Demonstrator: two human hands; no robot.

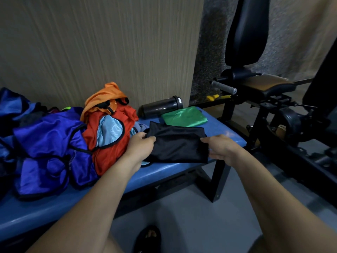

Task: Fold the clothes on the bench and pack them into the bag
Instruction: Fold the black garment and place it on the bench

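A folded black garment (177, 143) lies near the right end of the blue bench (164, 172). My left hand (141, 145) pinches its left edge, thumb on top. My right hand (221, 149) grips its right edge, thumb above and fingers underneath. Left of it is a loose pile: a red bib with light blue lining (111, 136), an orange garment (105, 97) on top, and purple-blue bibs (49, 152). A folded green garment (185, 116) lies behind the black one. A blue bag (11, 106) stands at the far left, partly cut off by the frame.
A dark shaker bottle (160, 106) lies on its side at the back of the bench against the wood-grain wall. A black gym machine (264, 99) with a padded seat and a grey handle stands close to the bench's right end. My sandalled foot (148, 238) is on the grey floor.
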